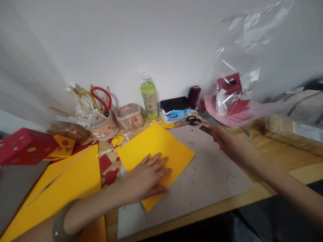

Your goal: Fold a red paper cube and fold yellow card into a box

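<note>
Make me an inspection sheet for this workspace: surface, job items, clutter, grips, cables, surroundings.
Surface: wooden table; grey board on it, dark-specked.
Job's things: yellow sheet lying on the board; dark flat tool, exact type unclear.
Clutter: red cutout, black-handled scissors, capped bottle, tissue pack; larger yellow sheet at left.
Grips: left hand spread on the yellow sheet; right hand holds the tool near the board's right edge.
Cables: nothing seen that is plainly one.
Surroundings: pale wall behind; clear plastic bag at right.
</note>
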